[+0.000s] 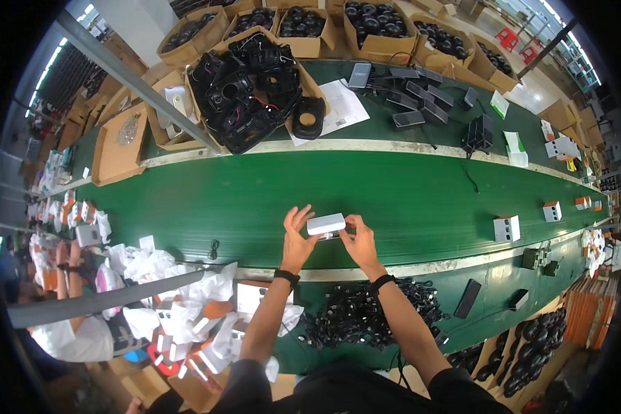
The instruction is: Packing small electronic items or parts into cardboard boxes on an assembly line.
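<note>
A small white box (326, 223) is held up over the green conveyor belt (228, 193) between my two hands. My left hand (297, 243) grips its left end, with the thumb at the lower edge and some fingers raised past the box. At the right end, the fingertips and thumb of my right hand (360, 243) pinch it. Something small and pale shows just under the box, too small to make out. Below my right hand, a tangled heap of black cables (372, 310) lies on the near bench.
White-and-orange boxes (506, 228) stand on the belt to the right. White plastic bags (152, 265) and boxes pile up at left, beside a co-worker (72, 338). Across the belt are a carton of black housings (245, 90) and several black adapters (421, 96). A grey metal bar (110, 297) crosses the left.
</note>
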`<state>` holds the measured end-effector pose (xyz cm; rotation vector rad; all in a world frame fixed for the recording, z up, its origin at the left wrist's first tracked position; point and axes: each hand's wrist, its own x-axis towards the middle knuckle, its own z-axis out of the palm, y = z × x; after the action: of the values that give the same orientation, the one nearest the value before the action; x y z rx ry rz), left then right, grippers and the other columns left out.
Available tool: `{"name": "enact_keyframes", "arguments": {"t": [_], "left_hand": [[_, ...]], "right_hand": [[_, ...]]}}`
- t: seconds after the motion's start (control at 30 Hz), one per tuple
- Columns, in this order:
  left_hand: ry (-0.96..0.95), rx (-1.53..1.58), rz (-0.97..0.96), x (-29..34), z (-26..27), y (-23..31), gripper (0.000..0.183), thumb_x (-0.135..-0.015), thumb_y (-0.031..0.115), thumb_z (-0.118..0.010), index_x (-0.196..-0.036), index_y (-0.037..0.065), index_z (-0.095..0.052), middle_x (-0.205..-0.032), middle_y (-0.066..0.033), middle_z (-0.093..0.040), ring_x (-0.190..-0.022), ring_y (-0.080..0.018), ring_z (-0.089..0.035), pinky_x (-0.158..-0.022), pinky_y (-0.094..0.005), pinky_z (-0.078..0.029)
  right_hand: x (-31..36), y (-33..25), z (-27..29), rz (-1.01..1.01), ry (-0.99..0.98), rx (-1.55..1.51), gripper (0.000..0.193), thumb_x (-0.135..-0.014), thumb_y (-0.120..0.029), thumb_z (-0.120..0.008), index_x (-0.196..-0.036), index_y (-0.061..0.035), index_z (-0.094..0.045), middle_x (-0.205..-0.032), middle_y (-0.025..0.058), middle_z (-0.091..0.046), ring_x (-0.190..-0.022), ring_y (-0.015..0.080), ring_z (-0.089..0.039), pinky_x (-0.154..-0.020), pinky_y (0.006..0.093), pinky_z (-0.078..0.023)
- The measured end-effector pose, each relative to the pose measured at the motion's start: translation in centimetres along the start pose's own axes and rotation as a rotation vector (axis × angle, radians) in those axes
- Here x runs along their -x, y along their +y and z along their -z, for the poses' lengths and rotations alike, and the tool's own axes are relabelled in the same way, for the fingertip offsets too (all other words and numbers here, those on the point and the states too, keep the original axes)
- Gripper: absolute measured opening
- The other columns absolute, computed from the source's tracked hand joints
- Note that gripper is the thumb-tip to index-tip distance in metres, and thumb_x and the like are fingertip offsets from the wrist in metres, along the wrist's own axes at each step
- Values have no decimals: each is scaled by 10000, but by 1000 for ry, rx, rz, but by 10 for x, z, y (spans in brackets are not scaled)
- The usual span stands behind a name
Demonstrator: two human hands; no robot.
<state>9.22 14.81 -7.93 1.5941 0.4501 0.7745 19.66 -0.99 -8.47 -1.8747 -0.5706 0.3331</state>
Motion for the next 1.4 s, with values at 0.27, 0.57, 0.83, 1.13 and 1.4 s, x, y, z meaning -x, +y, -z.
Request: {"name": "enact_keyframes", "arguments": {"t": [0.27, 0.57, 0.83, 1.13, 1.4], "left_hand": [[-178, -213, 94, -20, 6, -8, 512, -886, -47, -830, -1368, 43, -682, -1234, -174, -799, -1141, -295, -784, -995, -394, -615], [-97, -192, 281, -12, -12, -7, 365, -951, 86, -845, -1293, 33, -728, -1105, -144, -823, -906, -186, -784, -825, -335, -609], [-21, -339, 58, 2, -38, -15, 580, -930, 154, -886, -1446, 75, -634, -1229, -135, -785, -1012, -195, -767, -891, -365, -611], [58, -369, 87, 28, -62, -9, 688, -816, 170, -814, -1443, 1, -589, -1504, -277, -589, -1409, -467, -553, -1212, -529, -431], [67, -478, 286, 29, -111, -7, 1115, -792, 67, -822, -1717, 84, -201, -1276, -250, -663, -1281, -488, -597, -1078, -529, -535]], "right_hand": [[-2, -8, 12, -66, -72, 59, 376, -977, -92, -812, -1272, 16, -606, -1232, 210, -755, -1037, 319, -795, -802, 401, -701], [2, -4, 30, -10, -146, 104, 329, -958, -86, -833, -1212, 5, -643, -1141, 188, -793, -944, 325, -817, -788, 393, -661], [-6, -5, 48, 209, -393, 780, 233, -972, -65, -669, -1180, 41, -679, -1022, 259, -774, -864, 436, -773, -757, 519, -639], [-37, 18, 23, 434, -683, 1139, 266, -1047, -233, -634, -971, -59, -820, -996, 172, -810, -857, 358, -798, -731, 508, -655], [-94, 84, 68, 449, -818, 1372, 473, -1027, -302, -671, -1399, -18, -605, -1321, 231, -728, -1174, 412, -741, -979, 553, -619]]}}
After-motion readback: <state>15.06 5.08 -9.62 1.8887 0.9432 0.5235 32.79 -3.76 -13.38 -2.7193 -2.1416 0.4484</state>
